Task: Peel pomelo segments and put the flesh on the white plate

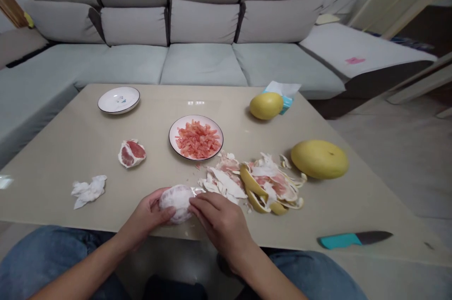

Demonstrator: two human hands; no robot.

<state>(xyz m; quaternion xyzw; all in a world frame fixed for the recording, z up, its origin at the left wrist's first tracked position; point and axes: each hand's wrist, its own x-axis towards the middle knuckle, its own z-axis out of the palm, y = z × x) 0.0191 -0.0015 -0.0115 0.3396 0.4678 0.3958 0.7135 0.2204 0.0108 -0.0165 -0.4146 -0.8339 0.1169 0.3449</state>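
Observation:
A rounded, white, pith-covered pomelo piece (177, 202) is held over the table's near edge. My left hand (152, 211) wraps its left side, with the thumb across the front. Fingers of my right hand (219, 217) pinch at its right edge, where a shiny, see-through bit shows; I cannot tell whether that is film or membrane. Just beyond, a dark-rimmed plate (172, 143) carries a heap of pink pomelo flesh. Pith and yellow peel (259, 184) lie heaped to the right of it. Another pomelo chunk (132, 153), with red flesh showing, rests on the left.
Two whole yellow pomelos, one at the right (319, 159) and one farther back (266, 105), sit near a tissue pack (286, 102). A turquoise-handled knife (355, 239) lies at the near right edge. Crumpled tissue (89, 190) and a second plate (119, 100) are on the left.

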